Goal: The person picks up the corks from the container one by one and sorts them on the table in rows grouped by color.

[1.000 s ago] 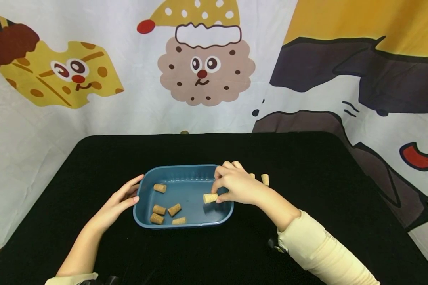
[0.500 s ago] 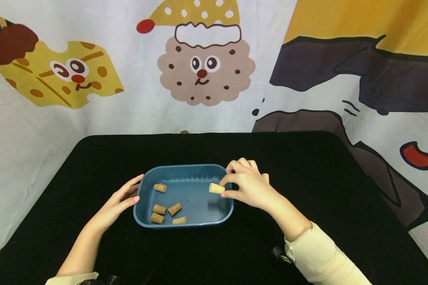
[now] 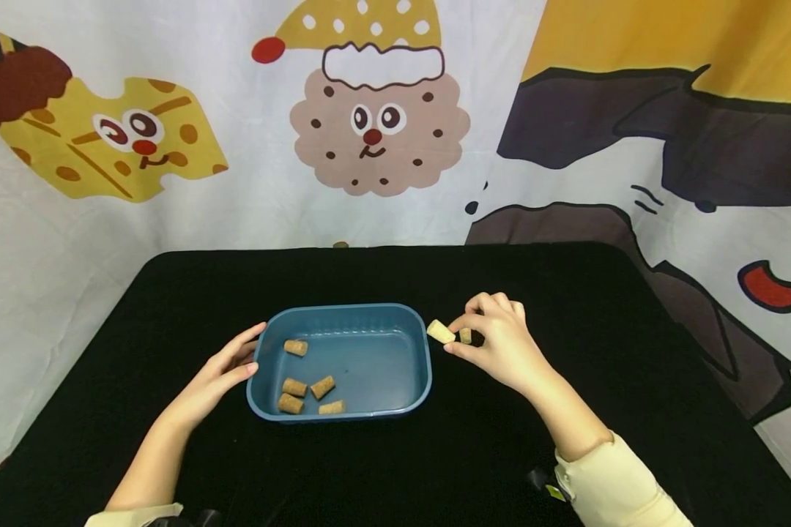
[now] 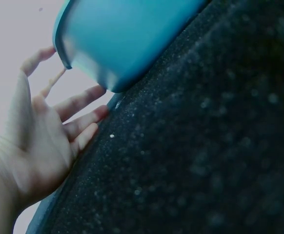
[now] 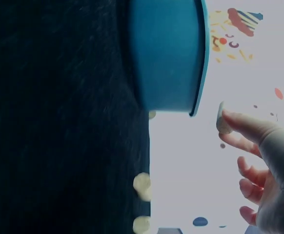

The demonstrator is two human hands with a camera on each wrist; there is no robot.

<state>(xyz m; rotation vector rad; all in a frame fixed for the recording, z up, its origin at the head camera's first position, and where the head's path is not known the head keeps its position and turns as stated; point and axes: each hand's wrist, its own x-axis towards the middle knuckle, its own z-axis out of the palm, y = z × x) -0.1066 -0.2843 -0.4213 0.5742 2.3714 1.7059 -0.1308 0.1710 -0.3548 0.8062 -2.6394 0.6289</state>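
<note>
A blue rectangular tub [image 3: 343, 313] rests on the black tabletop. Five or so is not needed: several brown corks lie inside it, among them one cork [image 3: 296, 348] near the back left. My left hand [image 3: 219, 377] is at the tub's left end, thumb and fingertips at its rim; the left wrist view shows those fingers spread against the blue wall [image 4: 112, 39]. Just past the right end, my right hand [image 3: 501, 340] pinches a pale cork [image 3: 440, 331] between thumb and forefinger. In the right wrist view this held cork [image 5: 223, 119] is raised above the tabletop.
Another cork [image 3: 465, 336] stands on the table behind my right fingers. The right wrist view also has a cork [image 5: 142, 186] and a further cork [image 5: 141, 224] beyond the tub. A cartoon-printed cloth [image 3: 237, 212] hangs behind the table.
My right hand has carried the pinched cork to the right, from above the tub's inside to past its right rim. The left hand and the tub have stayed put.
</note>
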